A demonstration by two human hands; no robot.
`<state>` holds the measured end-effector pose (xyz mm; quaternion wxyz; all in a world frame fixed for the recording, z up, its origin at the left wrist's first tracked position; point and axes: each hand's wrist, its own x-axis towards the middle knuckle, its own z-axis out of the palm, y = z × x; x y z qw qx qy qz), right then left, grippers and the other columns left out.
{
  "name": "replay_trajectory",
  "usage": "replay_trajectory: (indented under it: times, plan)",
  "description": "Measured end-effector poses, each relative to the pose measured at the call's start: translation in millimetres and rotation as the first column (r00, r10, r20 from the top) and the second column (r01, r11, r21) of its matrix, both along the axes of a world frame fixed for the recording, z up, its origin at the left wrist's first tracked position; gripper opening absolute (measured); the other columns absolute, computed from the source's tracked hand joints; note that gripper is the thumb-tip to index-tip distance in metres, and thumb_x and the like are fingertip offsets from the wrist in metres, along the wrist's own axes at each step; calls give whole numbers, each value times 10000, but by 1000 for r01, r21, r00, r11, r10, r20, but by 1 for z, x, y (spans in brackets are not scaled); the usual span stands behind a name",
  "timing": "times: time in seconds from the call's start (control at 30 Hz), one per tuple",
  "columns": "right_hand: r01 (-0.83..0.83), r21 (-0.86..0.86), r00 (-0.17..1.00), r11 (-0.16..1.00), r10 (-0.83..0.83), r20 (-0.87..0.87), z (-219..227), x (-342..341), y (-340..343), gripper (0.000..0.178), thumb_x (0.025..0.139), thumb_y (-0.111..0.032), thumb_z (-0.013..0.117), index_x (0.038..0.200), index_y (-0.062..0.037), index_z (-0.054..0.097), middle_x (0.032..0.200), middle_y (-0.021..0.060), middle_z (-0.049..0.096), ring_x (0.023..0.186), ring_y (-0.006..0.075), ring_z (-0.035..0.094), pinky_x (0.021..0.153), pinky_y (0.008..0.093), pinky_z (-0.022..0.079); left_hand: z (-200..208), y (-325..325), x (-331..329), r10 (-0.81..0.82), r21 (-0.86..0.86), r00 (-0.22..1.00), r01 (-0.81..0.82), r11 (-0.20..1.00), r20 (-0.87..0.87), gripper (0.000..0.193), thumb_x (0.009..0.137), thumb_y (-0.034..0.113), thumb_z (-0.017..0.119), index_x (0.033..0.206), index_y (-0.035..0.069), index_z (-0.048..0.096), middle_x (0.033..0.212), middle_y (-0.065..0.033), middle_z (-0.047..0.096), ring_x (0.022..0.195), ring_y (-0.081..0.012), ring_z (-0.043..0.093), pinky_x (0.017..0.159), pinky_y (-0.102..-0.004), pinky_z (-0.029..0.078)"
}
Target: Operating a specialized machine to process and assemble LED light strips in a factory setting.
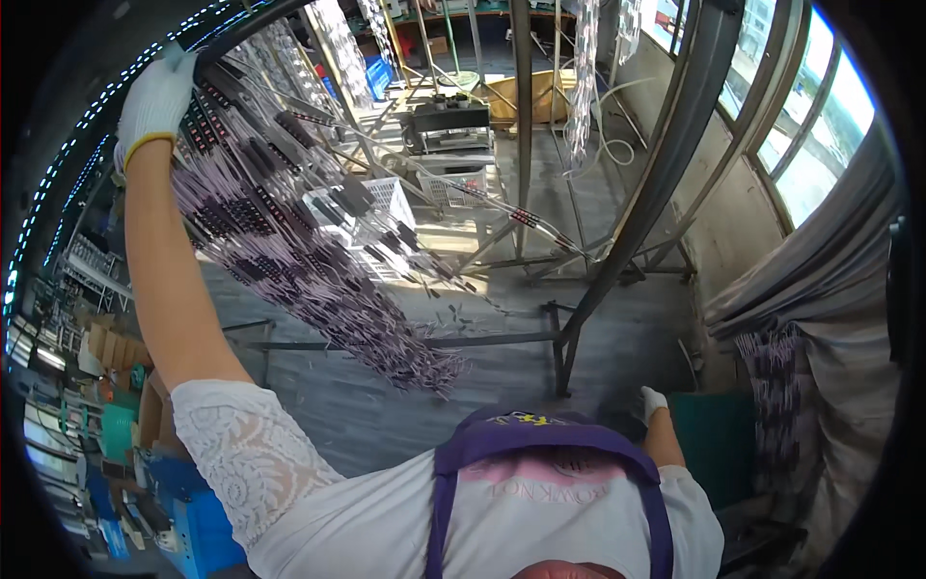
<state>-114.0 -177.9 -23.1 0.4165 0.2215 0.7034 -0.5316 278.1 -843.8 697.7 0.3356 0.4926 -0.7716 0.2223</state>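
High at the far left, my left hand (159,96), in a white knit glove with a yellow cuff, is raised to a dark overhead bar (253,27). Its fingers look bent at the bar's near end, and what lies inside them is hidden. Right beside it, a thick bunch of wired strings (289,246) with small dark modules and pale lilac wires hangs down, its lower ends fanned together. Low on the right, my right hand (654,400), also gloved in white, is held beside my body, away from the strings. Its fingers are too small and blurred to read.
A slanting dark metal post (641,207) and a low crossbar (492,340) stand ahead. White baskets (391,205) sit on the floor beyond the strings. More strings (772,396) hang by a grey curtain (849,357) at right. A blue crate (204,516) is at lower left.
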Motion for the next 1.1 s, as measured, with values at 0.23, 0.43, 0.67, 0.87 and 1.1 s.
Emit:
replay_trajectory:
  times: [0.23,0.43,0.67,0.87,1.1]
  plan:
    - [-60,132,967,989,90,-237,-7,78,18,421,939,-291,612,1278,-50,550,1088,101,652,861,247,661,703,438,565,-159,90,-88,-656,-243,530,648,722,-537,423,980,316,582,1331,79,590,1326,-155,580,1131,-262,615,975,-373,485]
    - [-65,170,993,983,80,-87,45,129,33,423,902,-306,629,1208,-14,634,1091,104,677,846,218,668,665,380,565,-354,-34,-70,24,279,280,938,207,-960,660,976,265,577,1528,73,268,1369,-191,517,1153,-276,574,922,-342,495]
    - [369,218,895,903,-282,-345,95,143,163,351,932,-253,609,1168,6,624,968,126,683,689,201,653,561,321,531,-416,-85,-56,-210,311,955,268,912,-210,576,960,420,516,1372,18,530,1350,-215,571,1197,-384,566,995,-449,451]
    - [787,302,565,538,-431,-704,125,97,279,386,892,-302,599,1158,-29,659,982,140,709,898,269,678,776,371,543,-472,157,-222,-524,536,557,818,210,-645,437,1016,166,506,1393,-52,480,1414,-175,536,1296,-253,514,1077,-344,394]
    - [929,258,326,264,-255,-910,200,-29,414,568,840,-395,610,1280,-36,593,1216,252,644,1159,398,604,993,460,476,-611,384,-268,-418,681,550,671,-294,-723,389,960,73,544,1323,-68,538,1274,-167,619,1201,-244,575,1057,-344,417]
